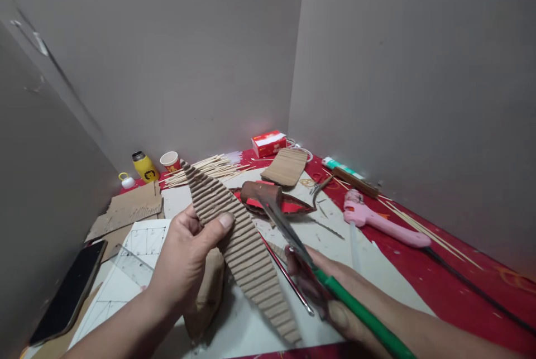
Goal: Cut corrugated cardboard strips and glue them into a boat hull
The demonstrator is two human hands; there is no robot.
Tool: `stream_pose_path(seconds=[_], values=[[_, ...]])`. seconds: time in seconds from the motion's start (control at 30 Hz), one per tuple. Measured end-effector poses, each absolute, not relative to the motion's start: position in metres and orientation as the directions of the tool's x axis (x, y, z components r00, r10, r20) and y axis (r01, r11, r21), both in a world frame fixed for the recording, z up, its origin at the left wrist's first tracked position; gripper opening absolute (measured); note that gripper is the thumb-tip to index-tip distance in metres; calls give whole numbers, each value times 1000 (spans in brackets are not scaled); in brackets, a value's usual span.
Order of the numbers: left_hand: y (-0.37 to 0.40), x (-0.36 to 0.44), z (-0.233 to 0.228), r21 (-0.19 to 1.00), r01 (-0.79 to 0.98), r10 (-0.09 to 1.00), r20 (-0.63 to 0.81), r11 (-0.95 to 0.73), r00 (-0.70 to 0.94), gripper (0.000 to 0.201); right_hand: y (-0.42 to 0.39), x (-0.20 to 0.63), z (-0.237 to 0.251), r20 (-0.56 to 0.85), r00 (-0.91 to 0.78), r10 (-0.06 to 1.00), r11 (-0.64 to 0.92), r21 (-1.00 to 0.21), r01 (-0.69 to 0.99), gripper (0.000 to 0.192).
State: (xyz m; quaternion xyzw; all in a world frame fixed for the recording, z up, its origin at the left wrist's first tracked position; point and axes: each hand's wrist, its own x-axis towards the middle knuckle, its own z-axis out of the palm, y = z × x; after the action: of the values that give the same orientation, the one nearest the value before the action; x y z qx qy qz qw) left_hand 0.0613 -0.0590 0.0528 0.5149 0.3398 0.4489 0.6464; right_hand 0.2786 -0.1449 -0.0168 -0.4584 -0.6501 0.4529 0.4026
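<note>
Ribbed corrugated cardboard strip [245, 247], long and tapering, we're pinching in our left hand [188, 258]; just beside it our right hand [322, 292] is gripping green-handled scissors [301, 253], blades parted.

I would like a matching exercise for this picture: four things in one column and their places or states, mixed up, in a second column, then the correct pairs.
Things:
1. pointed strip of brown corrugated cardboard
2. green-handled scissors
3. pink glue gun
4. yellow bottle with a black cap

Places:
A. lying on the red table cover
B. held in the left hand
C. standing near the back wall
D. held in the right hand

Pairs: 1-B, 2-D, 3-A, 4-C
</note>
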Motion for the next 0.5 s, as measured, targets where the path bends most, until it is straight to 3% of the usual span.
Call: stream_pose_path(seconds=[0.17,0.5], values=[[-62,62,51,964,-264,926,67,37,372,14,-147,270,-5,148,-355,923,273,-902,334,56],[-67,72,46,940,-318,909,20,125,417,11,-148,260,3,158,-334,929,288,-875,388,63]])
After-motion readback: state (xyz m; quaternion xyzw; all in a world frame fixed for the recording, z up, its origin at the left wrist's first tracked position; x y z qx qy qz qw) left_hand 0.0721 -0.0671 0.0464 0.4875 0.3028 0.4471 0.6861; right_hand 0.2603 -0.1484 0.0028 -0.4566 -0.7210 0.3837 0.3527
